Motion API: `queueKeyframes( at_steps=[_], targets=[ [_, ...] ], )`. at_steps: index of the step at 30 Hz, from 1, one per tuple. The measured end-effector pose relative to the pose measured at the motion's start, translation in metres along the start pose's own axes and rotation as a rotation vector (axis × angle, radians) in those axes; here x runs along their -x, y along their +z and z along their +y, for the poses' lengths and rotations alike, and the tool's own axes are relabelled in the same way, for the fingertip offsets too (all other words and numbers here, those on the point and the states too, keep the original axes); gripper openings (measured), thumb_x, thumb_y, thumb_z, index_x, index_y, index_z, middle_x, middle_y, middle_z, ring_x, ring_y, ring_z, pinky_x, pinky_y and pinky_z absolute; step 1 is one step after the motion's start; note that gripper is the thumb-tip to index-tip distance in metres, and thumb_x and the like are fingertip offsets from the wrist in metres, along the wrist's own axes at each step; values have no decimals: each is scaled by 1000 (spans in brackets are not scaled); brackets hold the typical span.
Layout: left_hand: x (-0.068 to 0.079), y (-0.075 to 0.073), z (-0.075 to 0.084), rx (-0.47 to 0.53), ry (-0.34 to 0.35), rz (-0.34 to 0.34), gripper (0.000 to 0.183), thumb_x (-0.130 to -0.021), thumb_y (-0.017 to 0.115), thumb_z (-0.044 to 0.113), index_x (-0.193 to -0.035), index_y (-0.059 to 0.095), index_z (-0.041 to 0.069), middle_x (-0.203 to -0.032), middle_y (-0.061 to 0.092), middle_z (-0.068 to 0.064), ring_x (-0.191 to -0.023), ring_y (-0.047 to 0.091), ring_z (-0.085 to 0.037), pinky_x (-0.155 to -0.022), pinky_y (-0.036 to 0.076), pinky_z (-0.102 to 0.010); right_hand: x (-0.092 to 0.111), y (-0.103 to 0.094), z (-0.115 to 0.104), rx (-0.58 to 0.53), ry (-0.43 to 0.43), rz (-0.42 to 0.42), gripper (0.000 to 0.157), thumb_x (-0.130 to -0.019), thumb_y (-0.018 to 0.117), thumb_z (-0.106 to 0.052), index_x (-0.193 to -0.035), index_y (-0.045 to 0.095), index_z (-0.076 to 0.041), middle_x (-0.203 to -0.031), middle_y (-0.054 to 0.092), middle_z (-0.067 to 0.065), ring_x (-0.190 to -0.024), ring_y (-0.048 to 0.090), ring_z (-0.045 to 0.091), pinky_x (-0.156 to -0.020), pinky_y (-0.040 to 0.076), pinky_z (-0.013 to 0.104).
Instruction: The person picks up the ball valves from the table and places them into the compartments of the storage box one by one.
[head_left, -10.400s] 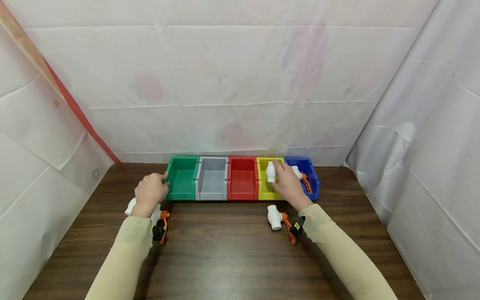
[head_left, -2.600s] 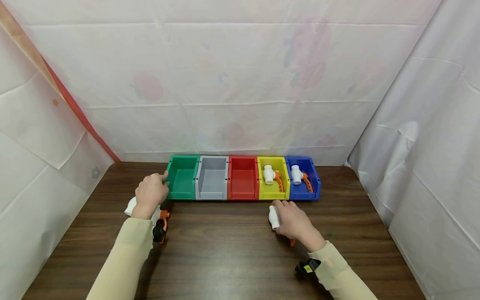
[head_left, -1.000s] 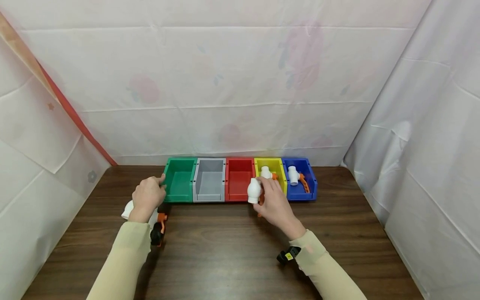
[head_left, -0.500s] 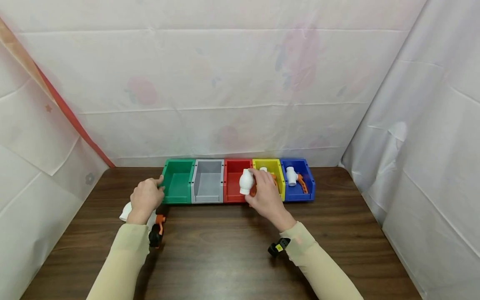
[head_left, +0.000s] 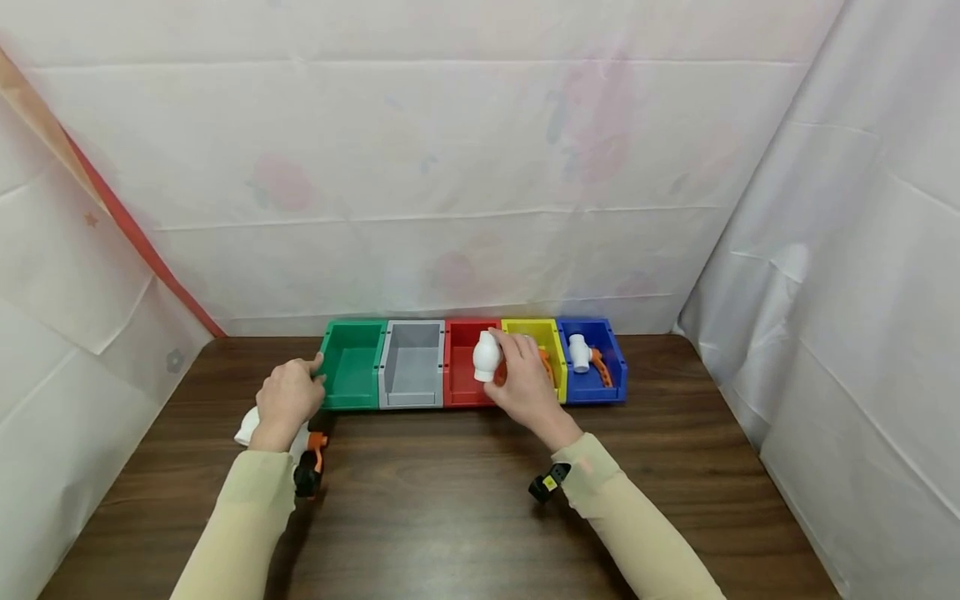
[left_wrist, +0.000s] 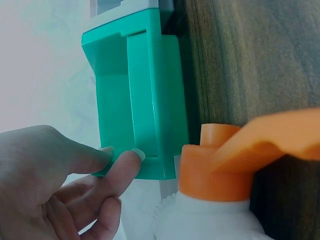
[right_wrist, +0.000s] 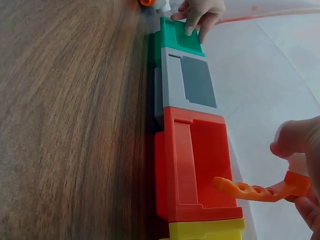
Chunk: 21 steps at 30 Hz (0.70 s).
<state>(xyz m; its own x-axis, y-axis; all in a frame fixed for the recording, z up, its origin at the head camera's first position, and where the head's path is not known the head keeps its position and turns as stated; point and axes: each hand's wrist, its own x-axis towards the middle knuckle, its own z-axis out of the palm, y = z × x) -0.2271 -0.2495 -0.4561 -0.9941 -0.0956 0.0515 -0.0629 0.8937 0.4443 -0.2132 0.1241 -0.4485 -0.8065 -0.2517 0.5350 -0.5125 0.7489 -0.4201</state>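
Observation:
My left hand [head_left: 288, 396] pinches the side wall of the green bin [left_wrist: 112, 95] between thumb and fingers. Under that forearm lies a white ball valve with an orange lever [left_wrist: 217, 172], partly hidden by the wrist in the head view. My right hand [head_left: 527, 383] grips another white ball valve [head_left: 487, 357] by its body, raised over the red bin [head_left: 459, 392]. Its orange lever [right_wrist: 245, 191] points down toward the bin's opening in the right wrist view. Behind the right hand, a third valve in the yellow bin [head_left: 557, 337] is mostly hidden.
A grey bin [head_left: 412, 367] stands between the green and red ones. At the row's right end, the blue bin [head_left: 617, 367] contains a ball valve [head_left: 580, 354]. The row sits along the back of the wooden table [head_left: 420, 508], before a white curtain.
Earlier, a valve went into the yellow bin. My right hand then gripped the valve on the table, lifted it and carried it left over the red bin. My left hand keeps its pinch.

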Motion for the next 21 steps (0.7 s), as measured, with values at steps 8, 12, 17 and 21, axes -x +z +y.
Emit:
queueKeyframes(
  at_steps=[8, 12, 17, 21],
  targets=[
    [0, 1, -1, 12, 14, 13, 44, -100, 56, 16, -142, 54, 2, -129, 58, -30, -50, 49, -26, -46, 38, -38, -8, 11, 4, 4, -24, 88, 83, -70, 87, -5, -142, 46, -7, -123, 54, 13, -111, 46, 28, -90, 51, 42],
    [-1, 0, 0, 11, 4, 4, 46, -100, 55, 16, -144, 51, 5, -134, 56, -29, -50, 49, -27, -47, 38, -39, -14, 16, 6, 39, -33, 86, 82, -72, 85, -6, -144, 44, -7, -124, 54, 14, -112, 46, 29, -90, 51, 41],
    [-2, 0, 3, 3, 1, -8, 47, -100, 56, 17, -146, 50, 8, -139, 52, -27, -51, 49, -27, -48, 38, -39, -19, 20, 9, 85, -26, 59, 82, -74, 84, -7, -146, 44, -6, -125, 55, 14, -112, 47, 30, -94, 49, 41],
    [-1, 1, 4, -2, 8, -3, 47, -100, 56, 16, -146, 50, 8, -139, 52, -27, -51, 49, -27, -46, 39, -39, -22, 24, 12, 102, -18, 44, 83, -75, 84, -6, -147, 43, -7, -126, 56, 14, -111, 47, 30, -94, 48, 41]
  ],
)
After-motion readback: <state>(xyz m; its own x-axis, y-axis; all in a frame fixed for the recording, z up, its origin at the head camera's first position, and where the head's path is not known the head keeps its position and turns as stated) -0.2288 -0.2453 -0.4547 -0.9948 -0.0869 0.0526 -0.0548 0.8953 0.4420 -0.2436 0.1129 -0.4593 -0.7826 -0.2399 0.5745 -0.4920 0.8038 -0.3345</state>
